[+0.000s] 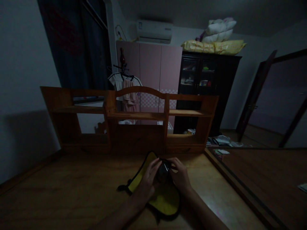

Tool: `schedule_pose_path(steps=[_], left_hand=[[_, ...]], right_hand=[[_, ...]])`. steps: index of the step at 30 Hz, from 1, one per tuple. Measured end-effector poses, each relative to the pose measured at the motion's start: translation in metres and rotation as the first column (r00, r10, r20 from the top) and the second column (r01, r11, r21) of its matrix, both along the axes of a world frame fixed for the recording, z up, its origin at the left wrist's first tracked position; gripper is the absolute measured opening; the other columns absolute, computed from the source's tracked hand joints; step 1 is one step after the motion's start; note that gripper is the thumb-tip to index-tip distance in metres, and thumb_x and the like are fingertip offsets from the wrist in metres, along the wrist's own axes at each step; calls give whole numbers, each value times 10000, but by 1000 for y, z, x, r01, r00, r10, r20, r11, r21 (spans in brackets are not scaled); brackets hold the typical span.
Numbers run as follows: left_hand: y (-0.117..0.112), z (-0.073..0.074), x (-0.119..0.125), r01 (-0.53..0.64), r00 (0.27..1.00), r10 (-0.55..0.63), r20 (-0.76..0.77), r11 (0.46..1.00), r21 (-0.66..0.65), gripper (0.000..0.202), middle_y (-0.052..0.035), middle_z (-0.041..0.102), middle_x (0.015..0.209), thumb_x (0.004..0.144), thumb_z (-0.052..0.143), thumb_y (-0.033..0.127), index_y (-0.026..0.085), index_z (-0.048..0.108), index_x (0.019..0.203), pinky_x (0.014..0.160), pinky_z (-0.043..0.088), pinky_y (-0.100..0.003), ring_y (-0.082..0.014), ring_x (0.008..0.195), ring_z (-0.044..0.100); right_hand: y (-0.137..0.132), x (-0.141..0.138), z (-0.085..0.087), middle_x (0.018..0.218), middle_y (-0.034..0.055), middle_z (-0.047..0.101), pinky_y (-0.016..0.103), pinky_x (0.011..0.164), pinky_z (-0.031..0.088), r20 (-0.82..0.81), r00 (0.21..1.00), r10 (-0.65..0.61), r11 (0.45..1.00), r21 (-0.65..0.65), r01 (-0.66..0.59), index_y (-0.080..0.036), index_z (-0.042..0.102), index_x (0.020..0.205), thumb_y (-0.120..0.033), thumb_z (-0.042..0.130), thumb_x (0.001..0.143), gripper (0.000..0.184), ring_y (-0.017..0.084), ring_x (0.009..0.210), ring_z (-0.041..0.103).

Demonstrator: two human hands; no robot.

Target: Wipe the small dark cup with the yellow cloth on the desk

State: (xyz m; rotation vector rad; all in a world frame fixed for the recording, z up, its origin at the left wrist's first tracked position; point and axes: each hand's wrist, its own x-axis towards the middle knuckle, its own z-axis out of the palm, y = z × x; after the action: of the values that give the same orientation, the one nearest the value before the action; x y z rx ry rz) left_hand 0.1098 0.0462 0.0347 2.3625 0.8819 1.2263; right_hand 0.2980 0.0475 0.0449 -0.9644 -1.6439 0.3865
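A dark, glossy, rounded object (163, 172) is between my two hands; the dim light does not show what kind it is. My left hand (149, 176) closes on its left side, fingers bent along the edge. On its right side my right hand (179, 174) grips with curled fingers and thumb, near a thin dark part at the top. Beneath both hands lies a flat yellow piece with black edging (165, 201), spread slantwise on the wooden desk (79, 185). A black tab (122, 188) sticks out at its left. My hands and forearms hide part of the yellow piece.
A wooden shelf unit (136, 115) stands along the desk's back edge. At the right runs a raised wooden rim (236, 182), with another brown surface (268, 172) beyond it. Farther back are a pink wardrobe (150, 67), a dark cabinet (219, 80) and hanging clothes (130, 91).
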Motion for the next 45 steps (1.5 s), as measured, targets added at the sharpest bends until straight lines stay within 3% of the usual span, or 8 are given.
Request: schedule_pose_path(steps=[4,8,12,16,23,32,39,45], left_hand=[[3,-3,-1,-41,999,41,3,999,-33,695,-42,404,1385,831,525,44,359,341,1422,1069,430,-391,-222,1253,489],[1,-4,0,17,1000,-18,-3,992,-126,705,-61,439,1424,862,494,89,314,228,1475,1116,369,-429,-229,1308,449],[0,-10,2,47,999,-49,2,961,-273,855,-123,484,1396,818,615,174,249,104,1500,1029,459,-419,-254,1207,551],[-2,-10,1,71,997,-68,23,943,-324,992,-144,502,1372,757,726,289,215,70,1498,1015,462,-429,-270,1189,557],[-9,4,-3,44,998,-57,-33,947,-319,883,-123,500,1376,811,654,296,242,113,1507,1037,430,-440,-277,1216,532],[-4,3,-3,63,998,-56,31,956,-287,902,-60,503,1362,761,604,144,288,120,1509,1034,435,-374,-225,1179,544],[-6,-1,-1,37,998,-24,52,964,-262,919,-72,367,1488,719,556,59,268,125,1504,1149,293,-431,-245,1363,368],[-7,3,1,17,985,29,168,964,-265,803,-71,532,1340,708,576,50,260,292,1428,1064,409,-406,-234,1236,516]], right_hand=[[3,2,-5,1028,45,606,304,820,518,75,995,-66,995,85,60,-227,607,1077,-38,507,775,370,192,962,590],[0,-1,-7,1034,50,604,310,819,510,161,979,-122,977,192,90,-228,588,1127,-30,505,803,389,198,961,591],[-5,-6,-9,1056,70,615,323,815,515,312,939,-147,956,288,54,-227,551,1226,-50,496,859,410,209,959,598],[-6,-6,-11,1044,72,623,324,800,520,333,926,-177,946,316,67,-231,554,1221,-84,508,887,368,212,944,604],[-3,-2,-3,1164,73,585,336,908,493,336,939,-70,985,172,12,-240,561,1224,-20,513,807,474,206,1068,566],[-3,-4,-2,1278,89,558,371,989,454,407,911,70,998,-24,-66,-229,424,1381,-25,436,842,577,209,1146,544],[-4,-15,-3,1339,116,499,378,1000,454,379,920,99,994,-87,-71,-210,367,1414,22,378,792,663,213,1185,528],[-3,-17,-6,1338,109,502,377,1045,424,297,936,189,982,-67,-177,-208,367,1407,46,371,771,685,196,1225,496]])
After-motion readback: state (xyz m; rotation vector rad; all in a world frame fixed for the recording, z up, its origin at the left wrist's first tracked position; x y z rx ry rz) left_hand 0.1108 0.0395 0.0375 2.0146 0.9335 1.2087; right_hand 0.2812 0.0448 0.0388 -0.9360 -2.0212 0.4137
